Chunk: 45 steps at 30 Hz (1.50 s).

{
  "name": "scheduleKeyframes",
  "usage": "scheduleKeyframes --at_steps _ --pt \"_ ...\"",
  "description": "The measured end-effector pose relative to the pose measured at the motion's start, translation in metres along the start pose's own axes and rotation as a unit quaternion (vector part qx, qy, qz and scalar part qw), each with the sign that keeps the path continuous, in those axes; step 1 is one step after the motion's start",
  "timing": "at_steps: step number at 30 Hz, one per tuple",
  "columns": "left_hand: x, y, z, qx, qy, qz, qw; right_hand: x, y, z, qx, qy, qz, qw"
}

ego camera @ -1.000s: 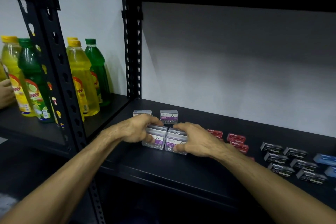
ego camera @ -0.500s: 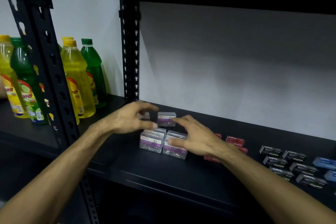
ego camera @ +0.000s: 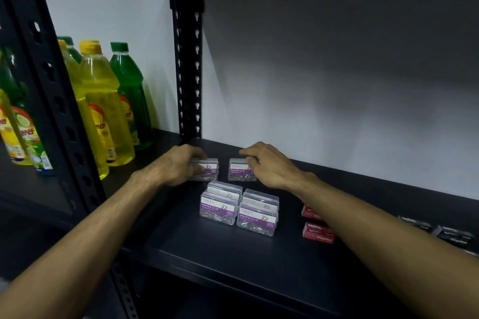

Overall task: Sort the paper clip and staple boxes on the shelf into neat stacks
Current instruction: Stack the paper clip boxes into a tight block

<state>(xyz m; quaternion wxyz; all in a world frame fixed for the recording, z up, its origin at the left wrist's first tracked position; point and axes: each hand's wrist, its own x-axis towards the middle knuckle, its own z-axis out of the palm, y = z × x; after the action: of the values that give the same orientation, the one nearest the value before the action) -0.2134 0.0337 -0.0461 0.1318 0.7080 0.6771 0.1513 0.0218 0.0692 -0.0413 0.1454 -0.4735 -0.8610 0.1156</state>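
Clear paper clip boxes with purple labels stand on the black shelf (ego camera: 233, 254). Two sit near the front side by side, the left front box (ego camera: 218, 210) and the right front box (ego camera: 258, 219), with more boxes close behind them. Farther back, my left hand (ego camera: 178, 164) grips the back left box (ego camera: 208, 171), and my right hand (ego camera: 269, 164) grips the back right box (ego camera: 238, 172). Red staple boxes (ego camera: 318, 233) lie to the right, partly under my right forearm. Dark staple boxes (ego camera: 453, 234) lie at the far right.
Yellow and green bottles (ego camera: 103, 111) stand on the neighbouring shelf to the left, behind a black perforated upright (ego camera: 59, 101). A second upright (ego camera: 188, 59) stands at the back left corner. A white wall closes off the back.
Both hands left the front paper clip boxes and reached back, closing on the two boxes behind. The view moved closer to the shelf.
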Motion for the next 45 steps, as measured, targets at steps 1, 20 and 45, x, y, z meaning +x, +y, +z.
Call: scheduleKeyframes --at_steps 1,20,45 --pt "0.002 0.0 0.001 -0.003 0.001 0.004 1.0 0.002 -0.001 0.001 0.01 -0.008 -0.001 1.0" --pt "0.011 0.022 0.003 -0.032 -0.075 0.086 0.993 -0.006 0.006 -0.001 0.104 -0.017 0.022 0.994" --pt "-0.011 0.04 0.004 -0.078 -0.165 0.142 0.973 -0.06 0.007 -0.011 0.096 -0.018 0.037 0.995"
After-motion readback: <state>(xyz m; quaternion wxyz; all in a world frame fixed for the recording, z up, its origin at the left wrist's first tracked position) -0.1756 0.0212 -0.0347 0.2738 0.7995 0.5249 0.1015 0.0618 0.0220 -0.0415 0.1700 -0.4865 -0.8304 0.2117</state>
